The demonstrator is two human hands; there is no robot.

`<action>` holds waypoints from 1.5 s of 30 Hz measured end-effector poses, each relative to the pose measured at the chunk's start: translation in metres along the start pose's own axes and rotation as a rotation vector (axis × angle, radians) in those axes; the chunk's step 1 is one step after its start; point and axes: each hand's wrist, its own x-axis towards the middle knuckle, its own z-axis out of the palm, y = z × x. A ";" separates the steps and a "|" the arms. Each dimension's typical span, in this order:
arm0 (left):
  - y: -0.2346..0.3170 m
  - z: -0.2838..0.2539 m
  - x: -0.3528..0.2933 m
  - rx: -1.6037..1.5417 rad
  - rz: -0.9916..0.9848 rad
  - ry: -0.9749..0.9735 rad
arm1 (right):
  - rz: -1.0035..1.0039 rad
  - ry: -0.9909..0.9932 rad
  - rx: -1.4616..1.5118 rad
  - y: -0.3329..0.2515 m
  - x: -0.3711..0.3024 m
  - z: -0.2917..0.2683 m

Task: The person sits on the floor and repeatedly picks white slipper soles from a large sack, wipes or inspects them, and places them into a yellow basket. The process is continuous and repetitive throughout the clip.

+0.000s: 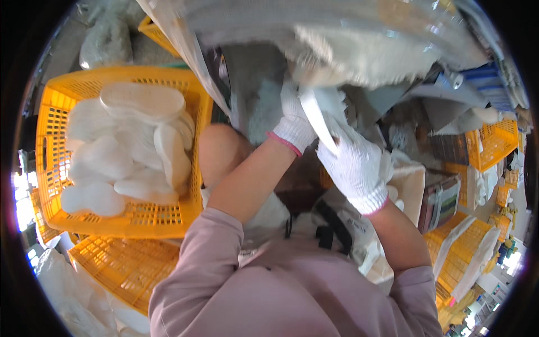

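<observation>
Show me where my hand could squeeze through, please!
Maybe between the left hand and right hand, by the wrists: a dark gap shows there. The big yellow crate is crowded with white pieces; just a narrow latticed strip shows between them and its lower rim.

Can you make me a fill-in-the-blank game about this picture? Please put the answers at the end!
1. The left hand and the right hand both wear knitted white ____.
2. The edges of the cuffs at the wrists are coloured ____.
3. The yellow basket full of white, rounded pieces is on the person's ____ side.
4. The thin curved piece at the right hand is coloured ____.

Missing words: gloves; pink; left; white.
</observation>
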 end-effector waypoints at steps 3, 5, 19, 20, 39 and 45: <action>0.005 0.021 0.009 0.315 0.160 0.375 | -0.048 -0.021 -0.035 0.014 0.025 0.009; 0.003 0.028 0.003 0.061 0.055 0.369 | 0.035 -0.025 0.025 0.009 0.014 -0.001; -0.045 -0.070 0.021 1.312 0.767 -0.049 | 0.109 0.177 -0.031 0.018 0.028 0.047; -0.045 -0.069 0.016 1.818 0.884 0.092 | 0.115 0.203 -0.006 0.016 0.025 0.050; -0.004 -0.015 0.031 -0.047 -0.098 -0.018 | 0.503 -0.496 1.063 0.000 0.041 -0.012; -0.010 -0.042 0.041 -0.070 -0.109 0.010 | 0.378 -0.428 0.836 0.006 0.041 -0.001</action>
